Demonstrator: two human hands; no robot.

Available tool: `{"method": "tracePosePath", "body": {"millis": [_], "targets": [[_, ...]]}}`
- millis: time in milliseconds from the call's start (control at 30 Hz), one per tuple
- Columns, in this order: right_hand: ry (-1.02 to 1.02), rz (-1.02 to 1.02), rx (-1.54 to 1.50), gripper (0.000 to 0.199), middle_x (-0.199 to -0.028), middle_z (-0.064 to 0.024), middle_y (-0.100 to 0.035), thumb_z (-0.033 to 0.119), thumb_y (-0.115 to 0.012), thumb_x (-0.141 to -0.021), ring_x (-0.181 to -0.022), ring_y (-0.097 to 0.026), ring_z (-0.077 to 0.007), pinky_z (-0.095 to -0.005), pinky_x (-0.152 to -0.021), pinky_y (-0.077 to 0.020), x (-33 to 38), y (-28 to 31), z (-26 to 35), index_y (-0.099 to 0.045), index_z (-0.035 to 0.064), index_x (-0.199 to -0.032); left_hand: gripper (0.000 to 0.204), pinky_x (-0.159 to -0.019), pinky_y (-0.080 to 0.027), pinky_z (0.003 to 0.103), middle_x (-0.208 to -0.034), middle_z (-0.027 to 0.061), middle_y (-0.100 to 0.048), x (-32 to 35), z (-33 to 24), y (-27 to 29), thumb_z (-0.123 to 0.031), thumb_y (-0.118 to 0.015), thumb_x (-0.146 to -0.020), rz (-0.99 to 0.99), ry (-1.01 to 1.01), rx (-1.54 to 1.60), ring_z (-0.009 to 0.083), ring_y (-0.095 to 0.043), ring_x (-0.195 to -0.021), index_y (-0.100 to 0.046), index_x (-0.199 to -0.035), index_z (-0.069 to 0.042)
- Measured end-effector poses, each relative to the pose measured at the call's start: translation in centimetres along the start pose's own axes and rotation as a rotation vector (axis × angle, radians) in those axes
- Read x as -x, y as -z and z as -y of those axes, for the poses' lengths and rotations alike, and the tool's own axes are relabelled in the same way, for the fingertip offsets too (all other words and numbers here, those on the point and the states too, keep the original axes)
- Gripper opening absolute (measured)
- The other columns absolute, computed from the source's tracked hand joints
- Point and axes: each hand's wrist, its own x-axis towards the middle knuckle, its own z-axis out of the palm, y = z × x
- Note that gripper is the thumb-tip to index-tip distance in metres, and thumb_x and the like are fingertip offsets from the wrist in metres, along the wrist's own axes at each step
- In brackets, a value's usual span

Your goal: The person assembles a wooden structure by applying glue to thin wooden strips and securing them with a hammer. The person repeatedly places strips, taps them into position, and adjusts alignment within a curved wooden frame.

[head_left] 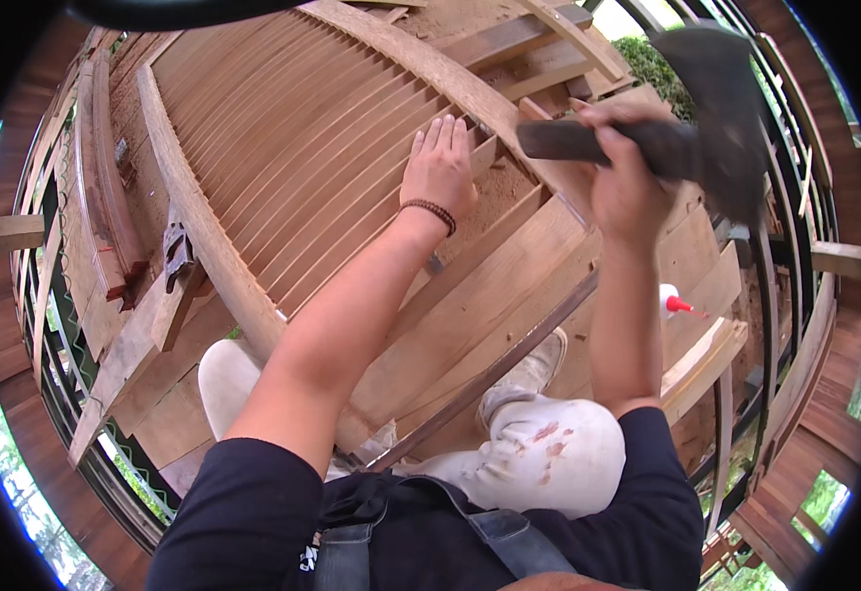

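Note:
My right hand (632, 187) is raised at the right, its fingers wrapped round the dark handle of a hatchet (731, 118). The hatchet's wide black head is smeared by motion and hangs in the air, apart from the wood. A wooden louvred panel (283, 148) with many thin parallel slats lies before me between two curved side rails. My left hand (440, 167) rests flat with fingers stretched on the slats near the right rail (420, 59). A beaded bracelet (430, 209) circles that wrist. Just beyond the fingers, the last slats are spaced wider, with sawdust showing between them.
A white bottle with a red tip (677, 302) lies on planks at the right. A dark narrow bar (509, 369) slants past my knee. Reddish-brown beams (105, 197) and a metal clamp-like piece (176, 251) are at the left. Wood offcuts (519, 44) are piled at the back.

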Motion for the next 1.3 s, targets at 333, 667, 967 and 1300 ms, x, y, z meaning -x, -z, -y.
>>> {"method": "tracePosePath", "body": {"millis": [333,667,967,1300], "targets": [[-0.129,0.016,0.136,0.017,-0.1,-0.0092,-0.073,-0.01,-0.062,-0.092,-0.095,-0.071,-0.0162,-0.0324,-0.088,-0.0586,1.6,0.7,-4.9,-0.063,0.0016,-0.104,0.069,-0.128,-0.028,0.046,-0.163,0.0231,-0.042,-0.7,-0.4,-0.1,-0.013,-0.06,-0.091,0.017,-0.003,-0.017,0.0333,-0.037,-0.154,-0.04,-0.154,0.006],[-0.13,-0.002,0.149,0.015,-0.097,-0.0083,-0.073,-0.01,-0.063,-0.092,-0.093,-0.072,-0.0171,-0.0311,-0.088,-0.0574,2.0,-0.1,-7.5,-0.064,0.0007,-0.102,0.074,-0.127,-0.03,0.047,-0.16,0.0228,-0.045,-0.7,0.0,-0.8,-0.013,-0.069,-0.085,-0.046,-0.022,-0.037,0.0336,-0.039,-0.152,-0.043,-0.152,0.004],[0.046,0.051,0.008,0.02,-0.098,-0.0102,-0.072,-0.014,-0.061,-0.091,-0.094,-0.072,-0.0196,-0.0421,-0.101,-0.0582,1.1,-0.3,-2.5,-0.063,0.0017,-0.102,0.064,-0.128,-0.028,0.046,-0.161,0.0231,-0.044,0.1,0.4,-0.2,-0.012,-0.057,-0.092,-0.018,0.013,-0.028,0.0333,-0.038,-0.153,-0.044,-0.152,0.005],[0.027,-0.013,0.088,0.021,-0.098,-0.0159,-0.072,-0.013,-0.058,-0.089,-0.094,-0.072,-0.0261,-0.0478,-0.098,-0.0578,0.4,0.9,-0.7,-0.062,-0.0008,-0.106,0.062,-0.128,-0.027,0.046,-0.161,0.0233,-0.044,-0.2,0.2,-0.1,-0.01,-0.059,-0.092,-0.041,-0.013,0.011,0.0337,-0.039,-0.153,-0.046,-0.151,0.005]]}}
